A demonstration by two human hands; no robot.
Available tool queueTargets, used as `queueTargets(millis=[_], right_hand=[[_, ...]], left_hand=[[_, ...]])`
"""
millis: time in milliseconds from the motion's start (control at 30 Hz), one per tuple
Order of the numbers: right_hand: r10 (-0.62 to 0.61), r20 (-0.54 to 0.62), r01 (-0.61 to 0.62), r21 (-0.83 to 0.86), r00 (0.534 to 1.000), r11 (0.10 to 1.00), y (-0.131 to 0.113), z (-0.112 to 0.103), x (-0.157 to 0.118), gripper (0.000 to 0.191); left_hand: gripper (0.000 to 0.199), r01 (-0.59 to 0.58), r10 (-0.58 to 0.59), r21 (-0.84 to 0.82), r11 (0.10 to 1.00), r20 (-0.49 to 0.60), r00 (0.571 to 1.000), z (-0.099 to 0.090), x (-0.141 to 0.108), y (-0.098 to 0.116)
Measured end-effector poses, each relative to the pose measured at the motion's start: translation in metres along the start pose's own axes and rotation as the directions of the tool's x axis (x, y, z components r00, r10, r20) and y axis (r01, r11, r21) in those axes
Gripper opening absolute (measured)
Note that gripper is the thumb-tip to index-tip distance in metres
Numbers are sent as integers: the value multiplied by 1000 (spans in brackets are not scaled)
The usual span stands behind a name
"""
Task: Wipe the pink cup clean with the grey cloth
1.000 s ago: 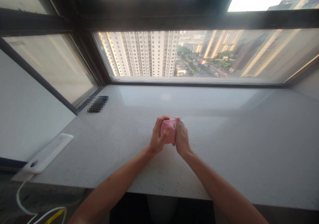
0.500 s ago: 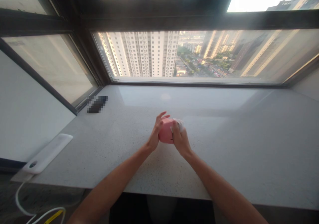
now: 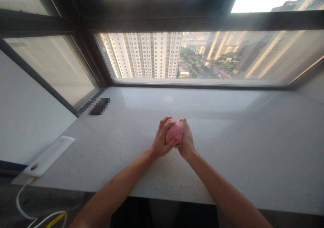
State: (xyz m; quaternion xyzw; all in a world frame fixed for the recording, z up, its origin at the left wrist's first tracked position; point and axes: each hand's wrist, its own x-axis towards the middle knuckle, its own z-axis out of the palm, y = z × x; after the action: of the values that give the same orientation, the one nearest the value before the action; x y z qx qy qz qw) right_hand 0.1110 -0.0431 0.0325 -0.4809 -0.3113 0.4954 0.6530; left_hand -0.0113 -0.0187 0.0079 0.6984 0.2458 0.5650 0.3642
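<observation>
A pink, rounded, shiny object (image 3: 174,132) with small dark spots on its right side is held between my hands, over the middle of the pale counter. I cannot make out exactly what kind of thing it is. My left hand (image 3: 162,138) wraps round its left side, with the fingers over the top and the thumb along the near side. Against its right side presses my right hand (image 3: 187,140), its fingers mostly hidden. Bits of a crumpled whitish tissue (image 3: 178,146) show between my right palm and the object.
The speckled pale counter (image 3: 240,147) runs up to the window frame (image 3: 197,86). At the left edge lies a white power strip (image 3: 50,157) with a white cable (image 3: 19,201) hanging down. A blurred-out dark object (image 3: 98,106) rests in the back left corner.
The pink object has been turned and shifted slightly right. My left hand has moved from its side to wrap over it. My right hand's fingers have gone from its front to behind its right side, covering most of the tissue.
</observation>
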Motion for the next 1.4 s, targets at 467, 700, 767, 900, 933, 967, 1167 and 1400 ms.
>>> queueTargets(millis=[467, 700, 767, 900, 933, 967, 1167, 1400], right_hand=[[-34, 3, 34, -13, 999, 999, -4, 3, -6, 62], [63, -10, -62, 116, 998, 991, -4, 4, -2, 59], [0, 10, 0, 53, 1000, 999, -2, 4, -3, 60], [-200, 50, 205, -136, 978, 969, 4, -1, -8, 63], [-203, 55, 208, -144, 978, 967, 5, -2, -7, 63], [-190, 49, 195, -137, 980, 971, 5, -2, -7, 63], [117, 52, -122, 118, 992, 986, 0, 1, 4, 62], [-187, 74, 195, -130, 980, 972, 7, -1, -4, 62]], left_hand=[[54, 47, -46, -22, 999, 25, 999, -4, 4, 5], [61, -176, 166, 166, 970, 68, 984, -8, 5, 0], [59, -119, 115, 100, 988, 43, 992, -8, 5, 1], [55, 245, -247, -187, 951, 14, 969, -2, 3, 7], [55, 294, -294, -209, 933, 32, 955, -1, 2, 7], [56, 315, -312, -213, 925, 45, 949, -1, 1, 7], [88, -100, 95, 32, 994, 140, 986, -15, 5, -9], [52, 219, -220, -193, 956, 18, 975, -2, 4, -4]])
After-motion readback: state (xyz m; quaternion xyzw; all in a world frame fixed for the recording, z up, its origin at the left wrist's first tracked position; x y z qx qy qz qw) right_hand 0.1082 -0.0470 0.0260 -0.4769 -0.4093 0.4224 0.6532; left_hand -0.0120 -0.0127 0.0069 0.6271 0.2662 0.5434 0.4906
